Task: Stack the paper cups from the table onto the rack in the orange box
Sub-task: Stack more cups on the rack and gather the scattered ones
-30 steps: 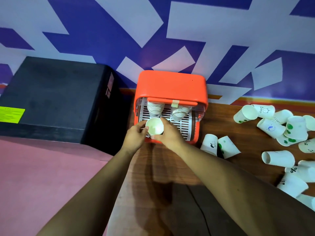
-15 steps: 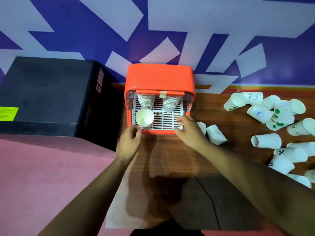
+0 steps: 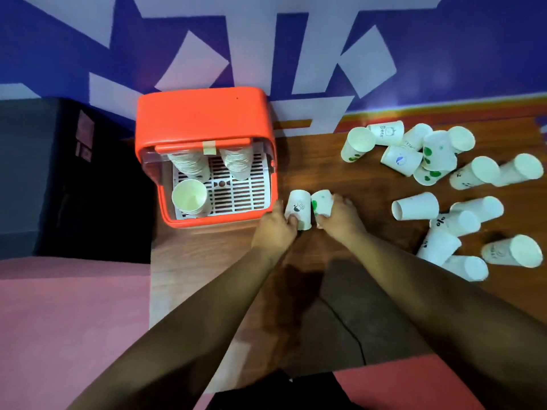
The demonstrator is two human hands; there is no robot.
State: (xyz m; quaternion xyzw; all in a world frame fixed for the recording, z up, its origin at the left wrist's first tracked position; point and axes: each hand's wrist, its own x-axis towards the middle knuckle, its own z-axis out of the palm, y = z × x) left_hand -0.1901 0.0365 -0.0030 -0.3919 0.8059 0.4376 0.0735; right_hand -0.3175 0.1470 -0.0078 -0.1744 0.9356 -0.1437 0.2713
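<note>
The orange box (image 3: 204, 119) stands at the back of the wooden table, front open, with a white slatted rack (image 3: 236, 193) inside. Two stacks of cups (image 3: 186, 164) stand at the rack's back, and an upright cup (image 3: 189, 196) sits at its front left. Just right of the box, my left hand (image 3: 273, 229) grips a white cup with a black print (image 3: 297, 210). Beside it my right hand (image 3: 340, 216) grips a white cup with green spots (image 3: 321, 202). Both cups lie on the table, touching.
Several loose paper cups (image 3: 414, 207) lie scattered on the table's right half, up to the wall. A large black box (image 3: 44, 173) stands left of the orange box. A pink surface (image 3: 74, 321) lies at the lower left. A dark cable (image 3: 346, 324) crosses the table near me.
Both hands left the rack and moved right to the two cups beside the box, closing on them. The upright cup stays on the rack's front left. The camera turned right.
</note>
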